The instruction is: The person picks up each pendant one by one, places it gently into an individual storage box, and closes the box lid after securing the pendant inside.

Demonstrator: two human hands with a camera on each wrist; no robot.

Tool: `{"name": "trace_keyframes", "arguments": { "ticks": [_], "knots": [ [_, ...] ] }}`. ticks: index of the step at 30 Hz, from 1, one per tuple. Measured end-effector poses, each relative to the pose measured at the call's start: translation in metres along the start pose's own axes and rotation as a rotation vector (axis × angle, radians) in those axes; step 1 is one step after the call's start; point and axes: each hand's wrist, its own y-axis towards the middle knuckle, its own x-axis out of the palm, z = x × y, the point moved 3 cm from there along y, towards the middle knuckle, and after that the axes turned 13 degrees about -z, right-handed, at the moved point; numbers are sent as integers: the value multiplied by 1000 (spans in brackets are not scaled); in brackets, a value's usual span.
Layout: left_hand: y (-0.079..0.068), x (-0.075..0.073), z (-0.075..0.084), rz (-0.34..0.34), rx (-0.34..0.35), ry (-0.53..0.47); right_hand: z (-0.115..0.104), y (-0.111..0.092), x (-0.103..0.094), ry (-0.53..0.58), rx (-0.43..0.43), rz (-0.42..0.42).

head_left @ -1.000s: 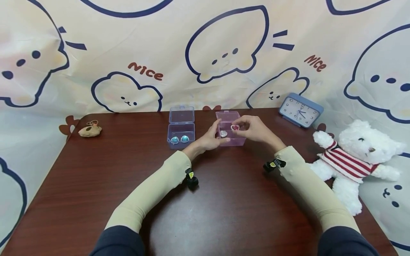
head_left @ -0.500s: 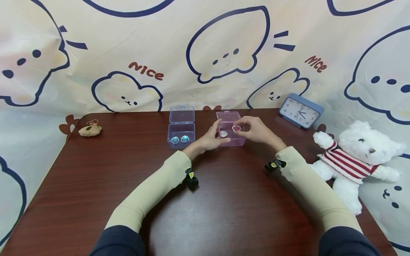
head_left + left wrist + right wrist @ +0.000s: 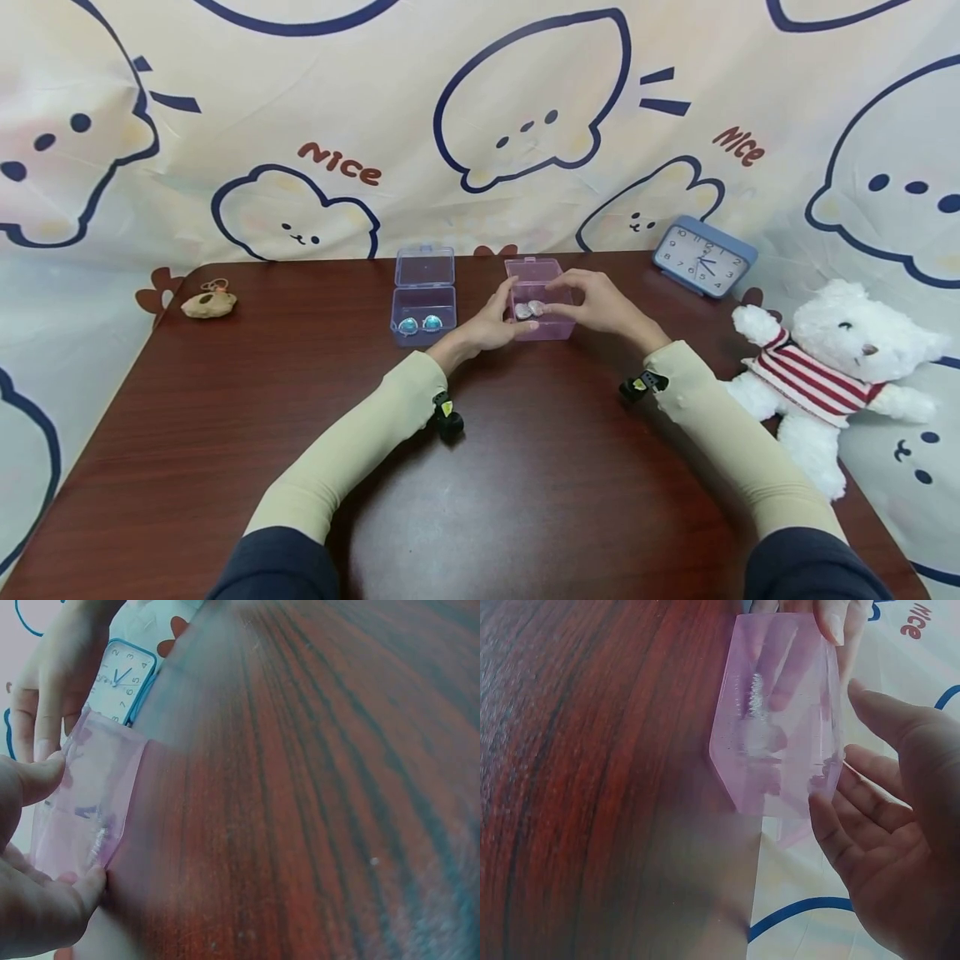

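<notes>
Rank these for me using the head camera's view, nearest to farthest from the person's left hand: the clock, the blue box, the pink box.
1. Pink box: in the grip of the left hand.
2. Blue box: just to that hand's left, lid open.
3. Clock: well off to the right, near the table's back edge.

Table (image 3: 480, 492) (brown), two boxes (image 3: 551, 332), clock (image 3: 706, 259), plush (image 3: 823, 387), trinket (image 3: 209, 305)

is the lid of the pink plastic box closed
No, in the head view the lid of the pink plastic box stands open at the back, away from the left hand's thumb at its front.
</notes>
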Motion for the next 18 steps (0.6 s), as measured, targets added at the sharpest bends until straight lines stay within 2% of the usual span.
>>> {"name": "trace_keyframes", "arguments": {
  "ticks": [6, 12, 15, 18],
  "knots": [
    [0, 0, 0, 2, 1, -12, -1, 0, -5, 21, -33, 55],
    [0, 0, 0, 4, 21, -24, -2, 1, -11, 35, -49, 169],
    [1, 1, 0, 7, 45, -55, 4, 3, -12, 77, 14, 217],
    [2, 1, 0, 10, 59, -89, 14, 5, -13, 173, 137, 240]
  ]
}}
